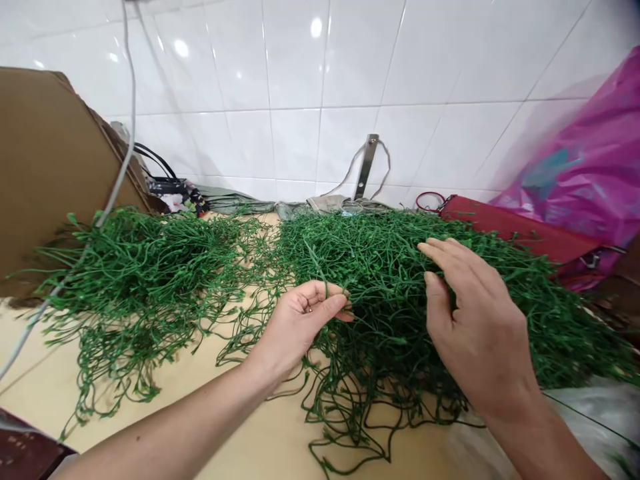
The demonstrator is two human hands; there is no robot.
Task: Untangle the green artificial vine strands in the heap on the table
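Two heaps of thin green plastic stems lie on the pale tabletop (200, 393). The larger heap (370, 260) spreads from the middle to the right; a smaller heap (145, 267) lies at the left, with loose stems between them. My left hand (315, 310) pinches a green stem (320, 270) between thumb and fingers at the near left part of the large heap. Over the right part of that heap is my right hand (470, 307), its thumb and fingers apart, with nothing seen in it. Its palm side is hidden.
A cardboard box (55, 153) stands at the left, with a white cable (131, 127) hanging before it. Behind the heaps are a metal bracket (367, 167) and tiled wall. A red bag (520, 230) and pink plastic bag (595, 160) sit at the right.
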